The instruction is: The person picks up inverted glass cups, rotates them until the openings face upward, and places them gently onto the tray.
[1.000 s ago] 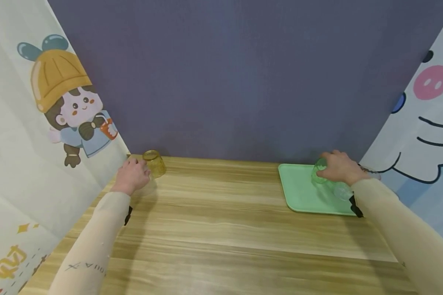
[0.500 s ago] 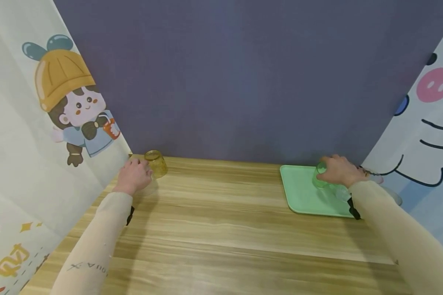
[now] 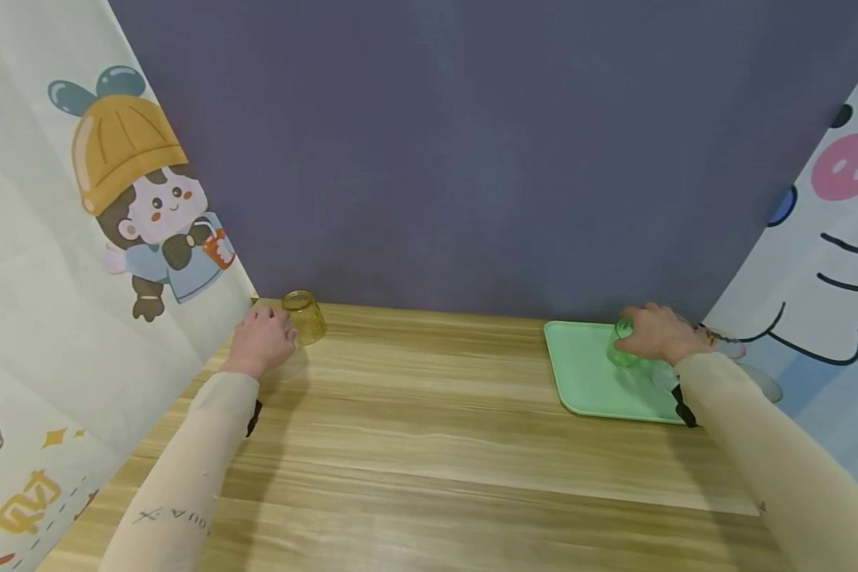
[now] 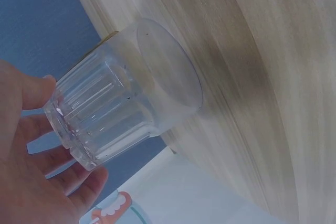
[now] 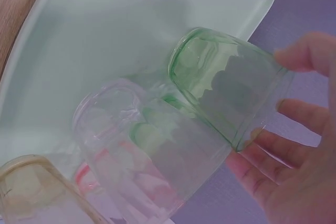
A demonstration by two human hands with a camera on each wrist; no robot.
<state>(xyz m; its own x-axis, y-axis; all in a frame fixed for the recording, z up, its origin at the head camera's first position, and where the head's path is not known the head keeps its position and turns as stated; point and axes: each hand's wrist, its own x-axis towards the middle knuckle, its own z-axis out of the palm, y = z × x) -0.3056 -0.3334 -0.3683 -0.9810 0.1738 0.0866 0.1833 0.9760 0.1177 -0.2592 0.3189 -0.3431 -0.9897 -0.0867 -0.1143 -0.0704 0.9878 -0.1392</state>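
My left hand (image 3: 260, 342) is at the table's back left corner. In the left wrist view its thumb and fingers hold a clear faceted drinking glass (image 4: 113, 98) by the thick base; the glass is upside down, rim toward the wood. Close behind that hand stands an amber glass (image 3: 305, 319). My right hand (image 3: 659, 331) is over the light green tray (image 3: 579, 373) at the right. Its thumb and fingertips grip a green drinking glass (image 5: 226, 82) around the end away from the tray. A clear glass (image 5: 113, 114) sits right beside the green one.
On the tray, a pinkish glass (image 5: 92, 182) and an amber-tinted glass (image 5: 31, 187) show past the clear one; my right forearm hides part of this group in the head view. A dark partition (image 3: 429, 159) rises along the table's (image 3: 429, 445) back edge, with printed curtains at both sides.
The right hand has come down slightly with the green glass onto the tray area. The left hand stays in place on its glass. The head view has shifted a little.
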